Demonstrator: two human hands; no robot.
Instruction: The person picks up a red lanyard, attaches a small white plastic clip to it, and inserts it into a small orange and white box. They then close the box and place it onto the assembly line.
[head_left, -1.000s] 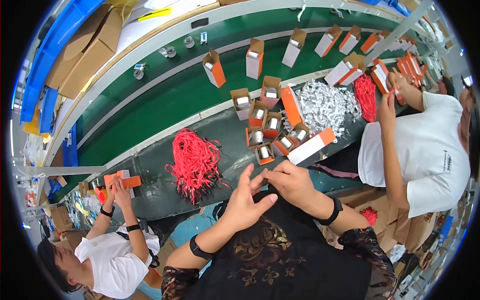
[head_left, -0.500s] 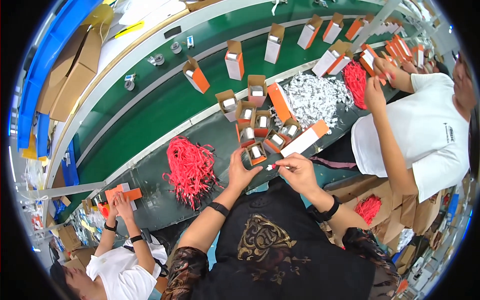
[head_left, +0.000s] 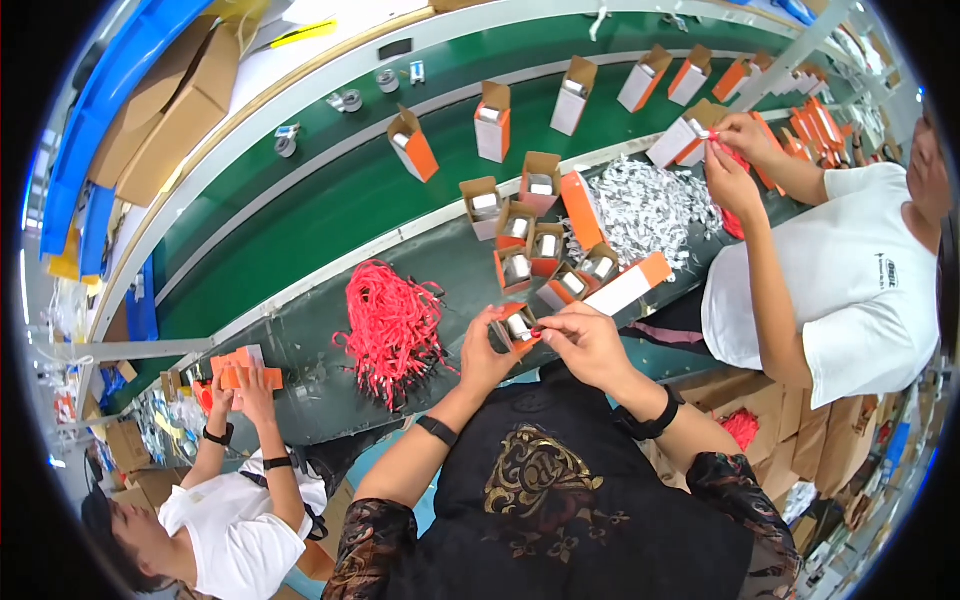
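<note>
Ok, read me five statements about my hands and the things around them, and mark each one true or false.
1. Your left hand holds an open box. True.
2. The strap pile left of that hand is white. False: it is red with black ends.
3. Your right hand lies flat on the bench. False: it pinches a small red piece at the box.
4. The co-worker to your right wears a white shirt. True.
5. A slim yellow tool lies at upper left. True.
</note>
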